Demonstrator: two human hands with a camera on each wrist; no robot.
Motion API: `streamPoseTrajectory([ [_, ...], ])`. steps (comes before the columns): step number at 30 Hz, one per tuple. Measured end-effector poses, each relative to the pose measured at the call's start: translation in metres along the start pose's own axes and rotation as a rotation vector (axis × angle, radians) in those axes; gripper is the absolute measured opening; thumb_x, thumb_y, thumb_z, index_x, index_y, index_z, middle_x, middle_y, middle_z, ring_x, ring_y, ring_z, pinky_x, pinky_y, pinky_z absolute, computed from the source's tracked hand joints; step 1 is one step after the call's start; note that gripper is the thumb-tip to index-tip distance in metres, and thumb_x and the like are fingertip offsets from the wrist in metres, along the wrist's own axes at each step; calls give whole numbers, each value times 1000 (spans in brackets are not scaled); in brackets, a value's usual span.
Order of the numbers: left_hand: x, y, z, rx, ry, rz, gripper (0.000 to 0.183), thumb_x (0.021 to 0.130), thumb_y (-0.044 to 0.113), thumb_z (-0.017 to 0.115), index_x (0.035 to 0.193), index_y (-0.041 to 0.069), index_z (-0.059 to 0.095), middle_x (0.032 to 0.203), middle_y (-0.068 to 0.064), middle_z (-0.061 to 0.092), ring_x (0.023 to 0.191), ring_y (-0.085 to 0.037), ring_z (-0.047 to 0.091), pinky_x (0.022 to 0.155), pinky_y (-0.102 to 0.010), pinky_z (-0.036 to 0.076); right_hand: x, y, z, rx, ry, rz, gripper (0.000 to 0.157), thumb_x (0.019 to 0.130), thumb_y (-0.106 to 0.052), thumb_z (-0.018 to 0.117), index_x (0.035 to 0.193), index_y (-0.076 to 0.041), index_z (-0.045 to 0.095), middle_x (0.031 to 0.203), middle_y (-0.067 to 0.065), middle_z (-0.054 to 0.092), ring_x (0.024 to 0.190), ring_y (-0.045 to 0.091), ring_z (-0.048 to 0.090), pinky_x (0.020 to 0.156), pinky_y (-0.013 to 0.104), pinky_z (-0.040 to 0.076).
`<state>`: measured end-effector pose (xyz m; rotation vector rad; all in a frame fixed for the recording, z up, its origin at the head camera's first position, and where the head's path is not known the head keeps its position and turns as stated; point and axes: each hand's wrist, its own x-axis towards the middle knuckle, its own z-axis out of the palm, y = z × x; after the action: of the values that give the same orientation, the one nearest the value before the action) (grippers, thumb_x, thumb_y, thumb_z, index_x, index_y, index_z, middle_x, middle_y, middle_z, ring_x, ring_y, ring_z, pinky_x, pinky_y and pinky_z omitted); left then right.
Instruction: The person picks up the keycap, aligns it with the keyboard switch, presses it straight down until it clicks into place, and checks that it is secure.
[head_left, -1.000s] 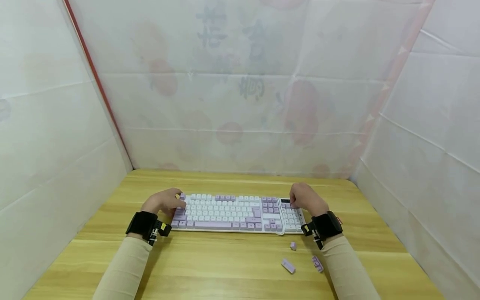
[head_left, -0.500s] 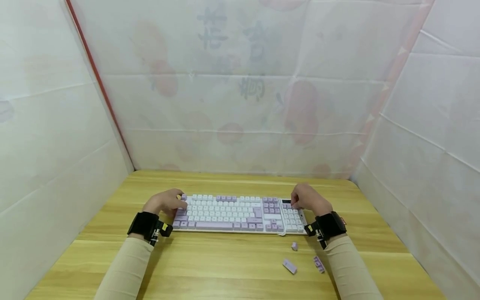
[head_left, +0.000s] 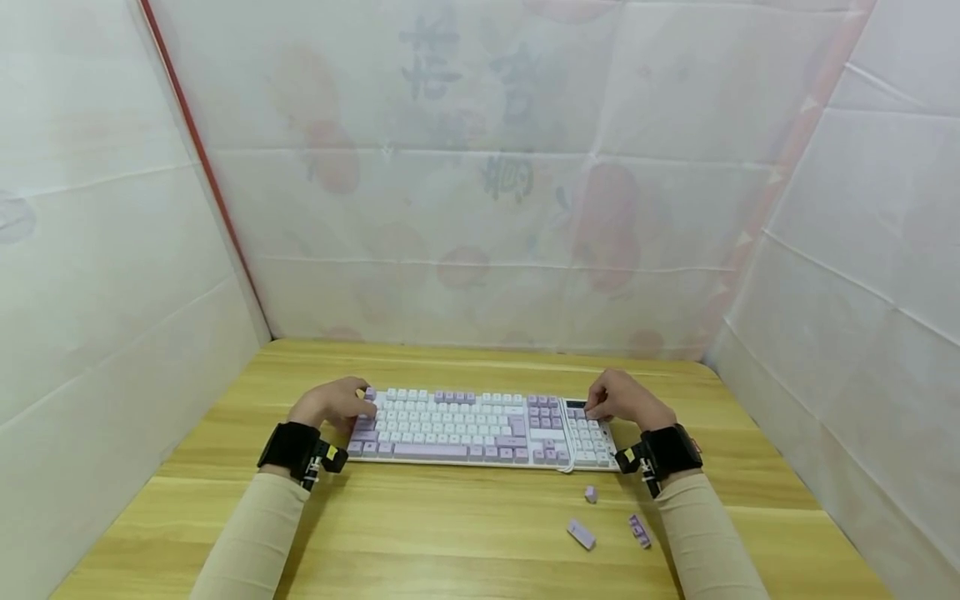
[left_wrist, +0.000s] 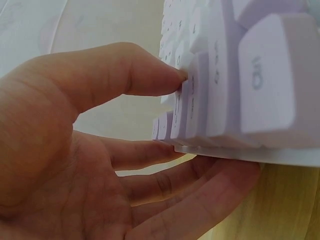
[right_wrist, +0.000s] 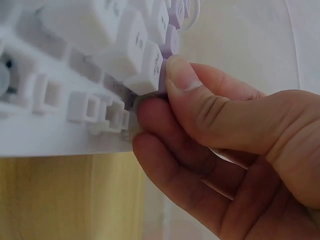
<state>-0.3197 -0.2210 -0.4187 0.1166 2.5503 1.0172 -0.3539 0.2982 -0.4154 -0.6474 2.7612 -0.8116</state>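
A white and lilac keyboard (head_left: 457,452) lies on the wooden table, its long side facing me. My left hand (head_left: 335,402) grips its left end. In the left wrist view the thumb (left_wrist: 150,75) presses on the side keys, while the other fingers reach beneath the white edge. At the number pad's upper right corner, my right hand (head_left: 628,400) pinches a lilac keycap (right_wrist: 163,77) between thumb and forefinger. Fingertips hide most of that keycap. Bare key sockets (right_wrist: 87,106) show along the keyboard's right side.
Three loose lilac keycaps lie in front of the keyboard: a small one (head_left: 591,494), a long one (head_left: 581,534) and an upturned one (head_left: 640,531). A white cable (head_left: 567,442) crosses the keyboard beside the number pad. Pale sheets (head_left: 465,208) enclose the table (head_left: 420,533).
My right wrist has swung slightly to the right, with its fingers staying at the same corner of the number pad. My left hand keeps its grip on the keyboard.
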Motion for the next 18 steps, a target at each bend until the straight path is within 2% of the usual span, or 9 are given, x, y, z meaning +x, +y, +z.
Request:
streamPoseTrajectory([
  [9, 4, 3, -3, -4, -7, -13, 76, 88, 17, 67, 152, -11, 36, 144, -31, 49, 101, -30, 64, 84, -43, 62, -2, 1, -2, 82, 13, 22, 5, 89, -2, 75, 86, -1, 79, 82, 12, 75, 69, 24, 68, 67, 35, 58],
  [14, 3, 2, -4, 6, -2, -9, 76, 89, 17, 67, 152, -11, 35, 148, -32, 45, 102, -29, 63, 84, -41, 61, -1, -5, 0, -36, 39, 34, 6, 87, -4, 78, 81, -8, 79, 88, 6, 74, 71, 18, 64, 69, 33, 54],
  [18, 0, 0, 0, 12, 3, -3, 74, 89, 17, 68, 151, -11, 37, 147, -32, 47, 99, -28, 63, 81, -39, 61, -1, -10, -1, -122, 42, -10, 8, 88, -6, 78, 83, -12, 79, 96, 6, 74, 73, 16, 62, 70, 34, 53],
])
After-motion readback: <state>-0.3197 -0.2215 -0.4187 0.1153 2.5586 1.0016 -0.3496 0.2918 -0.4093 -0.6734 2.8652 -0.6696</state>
